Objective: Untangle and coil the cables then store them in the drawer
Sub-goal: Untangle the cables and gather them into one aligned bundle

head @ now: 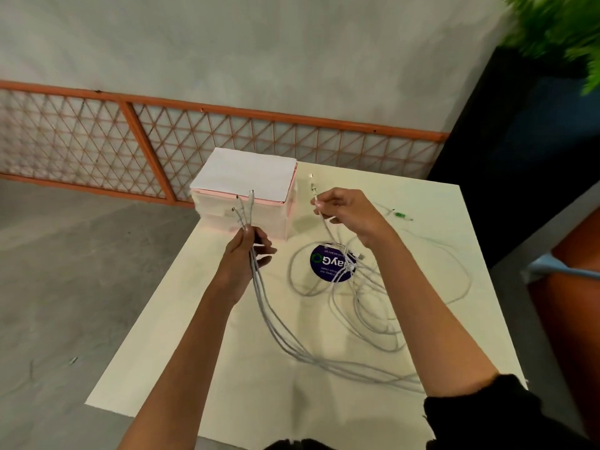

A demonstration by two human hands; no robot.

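Several white cables [363, 306] lie tangled in loose loops on the cream table [227, 368]. My left hand [248, 254] is raised above the table and grips three cable ends, their plugs sticking up in front of the drawer unit. My right hand [344, 212] pinches another cable end, its plug pointing up beside the unit. The strands run from both hands down into the tangle. The pink and white drawer unit [246, 196] stands at the table's far left corner with white paper on top; its drawers look shut.
A round dark blue sticker [324, 264] sits on the table under the cables. A small green item [401, 216] lies near the far right. An orange lattice fence [130, 141] runs behind the table. A dark planter [519, 141] with green leaves stands at right.
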